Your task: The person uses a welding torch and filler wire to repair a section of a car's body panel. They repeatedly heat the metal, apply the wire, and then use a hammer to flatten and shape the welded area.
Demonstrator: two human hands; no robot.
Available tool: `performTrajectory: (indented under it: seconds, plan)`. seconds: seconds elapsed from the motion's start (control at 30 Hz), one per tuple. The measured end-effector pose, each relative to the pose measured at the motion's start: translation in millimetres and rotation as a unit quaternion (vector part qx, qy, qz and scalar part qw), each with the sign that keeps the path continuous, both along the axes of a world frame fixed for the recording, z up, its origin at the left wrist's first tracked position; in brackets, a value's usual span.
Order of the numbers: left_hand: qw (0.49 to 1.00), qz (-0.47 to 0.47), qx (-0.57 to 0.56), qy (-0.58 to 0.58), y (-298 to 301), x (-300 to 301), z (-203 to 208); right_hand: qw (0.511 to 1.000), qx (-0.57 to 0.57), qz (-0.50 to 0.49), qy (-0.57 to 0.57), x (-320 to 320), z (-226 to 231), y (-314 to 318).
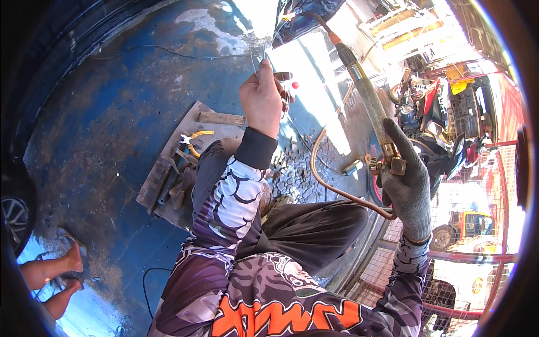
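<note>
My bare left hand is closed in a pinch round a thin metal wire that points up and away. Beside its fingers shows a small red ball-like tip; what it belongs to is unclear. In a grey glove, my right hand grips the valve end of a brass gas torch. The torch's neck bends leftward at the top, with a bright orange glow at its tip against a dark metal piece. A brown hose loops down from the torch to the left and back.
Left of my knee lies a wooden board carrying yellow-handled pliers and other tools. Another person's legs stand at lower left, near a car wheel. A motorbike and a red-framed mesh fence are at right.
</note>
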State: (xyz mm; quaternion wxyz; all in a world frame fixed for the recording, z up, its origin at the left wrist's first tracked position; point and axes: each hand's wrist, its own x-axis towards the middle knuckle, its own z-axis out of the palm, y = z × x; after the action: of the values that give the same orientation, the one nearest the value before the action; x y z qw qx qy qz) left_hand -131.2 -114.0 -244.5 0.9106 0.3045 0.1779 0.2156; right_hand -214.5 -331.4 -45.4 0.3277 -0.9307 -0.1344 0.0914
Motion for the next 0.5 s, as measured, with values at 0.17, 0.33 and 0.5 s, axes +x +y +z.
performTrajectory:
  seconds: [0.17,0.33,0.5]
  plan:
    - [1.000,0.000,-0.002,0.000,0.5,1.1,1.7,1.000,0.002,-0.014,0.012,-0.7,2.1,3.4]
    - [1.000,-0.004,0.000,-0.001,2.1,-0.1,2.3,1.000,0.014,-0.018,0.022,-1.7,2.5,6.2]
    - [1.000,-0.002,0.000,-0.002,2.3,0.6,2.4,1.000,-0.003,-0.010,0.012,-0.6,4.5,6.8]
